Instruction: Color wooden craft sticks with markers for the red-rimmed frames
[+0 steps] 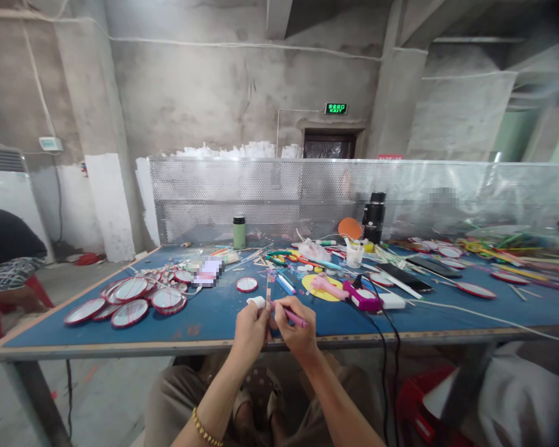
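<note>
My left hand is closed near the table's front edge, with a small white rounded object showing at its fingers. Between my hands a thin pale strip points away from me; the left fingertips press against it. In my right hand is a pink marker, held like a pen, its front end at the strip. Just beyond lie a blue-and-white marker and a round red-rimmed disc.
Many red-rimmed discs pile up at left beside a phone. To the right are a yellow disc, a purple device with black cables and a dark tablet. Bottles stand behind. A seated person is at far left.
</note>
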A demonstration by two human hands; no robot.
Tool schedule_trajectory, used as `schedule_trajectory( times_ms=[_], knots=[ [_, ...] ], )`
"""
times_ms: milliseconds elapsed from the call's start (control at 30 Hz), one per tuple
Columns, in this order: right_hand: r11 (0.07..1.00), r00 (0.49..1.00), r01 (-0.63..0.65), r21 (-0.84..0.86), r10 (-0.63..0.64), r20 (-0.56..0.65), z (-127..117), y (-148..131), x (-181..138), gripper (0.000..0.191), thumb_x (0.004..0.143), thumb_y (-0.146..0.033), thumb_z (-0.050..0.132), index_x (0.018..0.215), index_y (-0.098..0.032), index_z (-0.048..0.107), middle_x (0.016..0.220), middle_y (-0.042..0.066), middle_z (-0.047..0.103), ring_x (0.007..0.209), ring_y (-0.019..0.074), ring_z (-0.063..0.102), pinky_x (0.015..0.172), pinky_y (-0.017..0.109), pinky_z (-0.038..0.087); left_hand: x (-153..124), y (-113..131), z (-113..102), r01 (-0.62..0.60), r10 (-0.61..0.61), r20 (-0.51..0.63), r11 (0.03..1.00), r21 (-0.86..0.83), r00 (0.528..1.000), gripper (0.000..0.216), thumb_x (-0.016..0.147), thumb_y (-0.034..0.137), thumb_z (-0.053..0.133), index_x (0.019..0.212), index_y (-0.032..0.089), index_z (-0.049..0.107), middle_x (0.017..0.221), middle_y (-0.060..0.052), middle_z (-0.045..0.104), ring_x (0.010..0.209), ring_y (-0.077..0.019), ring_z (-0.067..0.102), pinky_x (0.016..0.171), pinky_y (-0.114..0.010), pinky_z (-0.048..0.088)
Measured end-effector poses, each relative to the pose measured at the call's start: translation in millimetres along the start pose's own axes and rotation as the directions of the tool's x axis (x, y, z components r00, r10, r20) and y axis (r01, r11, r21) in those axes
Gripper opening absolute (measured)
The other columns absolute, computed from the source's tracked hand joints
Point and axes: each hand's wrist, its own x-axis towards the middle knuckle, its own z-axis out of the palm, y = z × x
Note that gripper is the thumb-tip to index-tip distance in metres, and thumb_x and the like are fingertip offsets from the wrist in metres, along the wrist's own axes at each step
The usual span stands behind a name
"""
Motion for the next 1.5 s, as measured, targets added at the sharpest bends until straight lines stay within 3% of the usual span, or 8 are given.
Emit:
schedule_trajectory(
  times_ms=[800,1033,1500],
  knots=[
    [1.0,1.0,0.019,0.019,-0.02,0.023,1.5,0.5,-0.7,0.013,0.087,-0.014,0.055,0.077,-0.018,0.062,0.066,0.0,0.064,0.056,0.0113,0.059,0.058,0.022,0.046,-0.1,0.9,-0.2,-0.015,0.016,-0.026,0.999,0.033,1.0,0.032,0.084,0.047,0.048,0.064,0.022,0.044,0.043,0.005,0.046,0.037,-0.0124,0.047,0.04,-0.021,0.034],
    [0.999,0.999,0.029,-0.031,-0.031,-0.039,-0.6,-1.3,0.3,0.015,0.088,-0.014,0.054,0.075,-0.018,0.061,0.064,0.0,0.064,0.055,0.0114,0.06,0.057,0.022,0.046,-0.8,3.2,-0.4,-0.003,0.003,0.001,1.0,0.005,1.0,0.033,0.085,0.047,0.048,0.064,0.021,0.046,0.042,0.005,0.047,0.034,-0.0112,0.045,0.038,-0.021,0.032],
    [0.999,0.999,0.015,-0.033,-0.017,-0.038,-0.1,-0.5,0.4,0.015,0.088,-0.015,0.054,0.075,-0.019,0.061,0.062,-0.001,0.063,0.053,0.0114,0.059,0.056,0.021,0.045,-1.2,5.1,-0.2,0.01,-0.01,0.014,0.999,-0.033,1.0,0.034,0.083,0.05,0.049,0.063,0.022,0.045,0.041,0.005,0.046,0.033,-0.012,0.044,0.037,-0.021,0.032]
  ],
)
